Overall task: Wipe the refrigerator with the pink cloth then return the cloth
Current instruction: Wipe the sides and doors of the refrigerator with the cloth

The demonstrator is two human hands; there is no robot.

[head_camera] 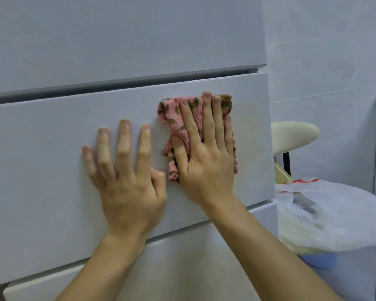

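Currently: pink cloth pressed flat to the refrigerator's middle drawer front

Head view.
- Item 1, refrigerator [117, 40]: pale grey-white, three stacked fronts in sight. Its middle drawer front [41, 159] serves as the landmark.
- Item 2, pink cloth [176, 118]: fluffy, olive-spotted and bunched. It lies against the upper right part of the drawer front, just below its top edge.
- Item 3, right hand [206, 168]: fingers straight and close together, laid over the cloth and pressing it to the drawer front. The fingertips reach past the cloth's upper edge, and no finger curls round it.
- Item 4, left hand [128, 187]: palm flat on the bare drawer front just left of the cloth, fingers straight and splayed, holding nothing. The thumb lies beside the cloth's lower corner; contact cannot be told.
- Item 5, stool [293, 133]: cream padded seat on a dark leg, right of the drawer front, before a pale wall [323, 51].
- Item 6, white plastic bag [334, 213]: red print, lining a blue-bottomed container [321, 260], right of and below the drawer front's right edge.
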